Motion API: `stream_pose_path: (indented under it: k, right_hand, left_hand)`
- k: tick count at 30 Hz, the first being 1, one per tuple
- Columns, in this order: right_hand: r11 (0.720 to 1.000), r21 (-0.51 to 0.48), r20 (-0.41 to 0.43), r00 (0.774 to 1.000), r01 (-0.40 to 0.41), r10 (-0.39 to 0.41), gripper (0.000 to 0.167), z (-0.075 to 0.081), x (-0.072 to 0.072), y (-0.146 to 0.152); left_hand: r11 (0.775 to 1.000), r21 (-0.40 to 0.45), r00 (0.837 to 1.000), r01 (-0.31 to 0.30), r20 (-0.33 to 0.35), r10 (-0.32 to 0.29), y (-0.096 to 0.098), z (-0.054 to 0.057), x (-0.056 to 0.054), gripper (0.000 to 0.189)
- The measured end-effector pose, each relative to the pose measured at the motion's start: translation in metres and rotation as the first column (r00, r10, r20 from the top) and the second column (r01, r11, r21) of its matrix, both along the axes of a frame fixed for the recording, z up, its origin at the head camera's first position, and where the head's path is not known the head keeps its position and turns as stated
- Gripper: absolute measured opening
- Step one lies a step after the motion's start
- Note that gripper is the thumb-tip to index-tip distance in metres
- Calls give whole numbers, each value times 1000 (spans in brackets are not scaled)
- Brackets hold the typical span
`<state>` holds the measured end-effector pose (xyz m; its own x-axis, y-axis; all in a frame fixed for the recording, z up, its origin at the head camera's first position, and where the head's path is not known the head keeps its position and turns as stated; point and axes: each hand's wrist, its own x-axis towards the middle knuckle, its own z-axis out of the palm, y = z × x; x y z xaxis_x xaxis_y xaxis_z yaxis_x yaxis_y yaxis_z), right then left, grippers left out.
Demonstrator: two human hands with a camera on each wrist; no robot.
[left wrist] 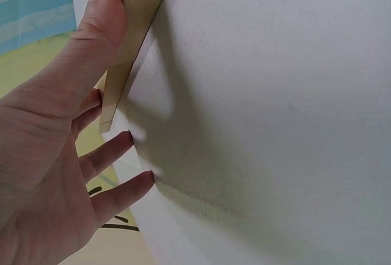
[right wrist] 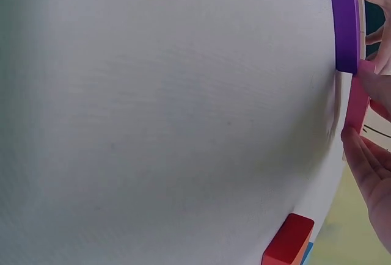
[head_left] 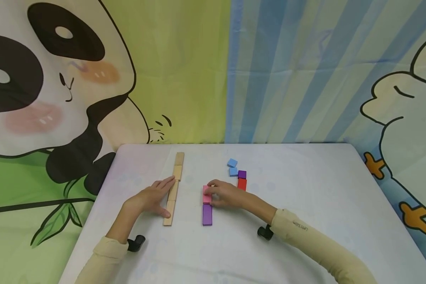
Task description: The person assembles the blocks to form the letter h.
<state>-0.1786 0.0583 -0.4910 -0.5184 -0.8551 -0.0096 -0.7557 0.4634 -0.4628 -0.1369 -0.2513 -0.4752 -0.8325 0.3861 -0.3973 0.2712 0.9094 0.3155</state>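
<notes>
Head view: the right hand (head_left: 228, 195) pinches a pink block (head_left: 206, 198) at a purple block's (head_left: 207, 215) end, mid-bench (head_left: 305, 177); likely an aligning step, calling for a straight, steady press. A gap separates them from the wooden row (head_left: 172, 193), nearer the left edge.

Left wrist: left hand (left wrist: 49, 149) spread, thumb against wood.

Right wrist: red block (right wrist: 289, 239) well apart.

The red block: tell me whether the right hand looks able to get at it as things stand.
Probably yes, once freed: the right hand holds the pink block, but the red block lies close by, with nothing seen between hand and red block in the right wrist view.
</notes>
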Motion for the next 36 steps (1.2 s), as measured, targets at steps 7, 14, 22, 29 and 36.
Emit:
stream_pose_path:
  k: [7, 14, 22, 29, 36]
  right_hand:
    - [1000, 25, 83, 997, 5, -7, 36, -4, 0, 2]
    - [997, 28, 118, 990, 74, -77, 47, -8, 8, 0]
    - [995, -8, 108, 989, 104, -102, 52, -8, 18, -1]
    - [993, -21, 56, 992, 114, -112, 51, -10, 25, -2]
    - [991, -14, 41, 991, 131, -130, 51, -8, 29, -3]
  left_hand:
    - [1000, 16, 1000, -3, 6, 3, -1, -2, 0, 121]
    - [1000, 14, 1000, -4, 2, 4, -2, -3, -1, 121]
    - [1000, 19, 1000, 5, 2, -5, -2, 0, 0, 120]
    - [1000, 21, 1000, 12, 4, -12, -3, -2, 0, 122]
    - [1000, 18, 1000, 7, 13, -8, -3, -4, -1, 122]
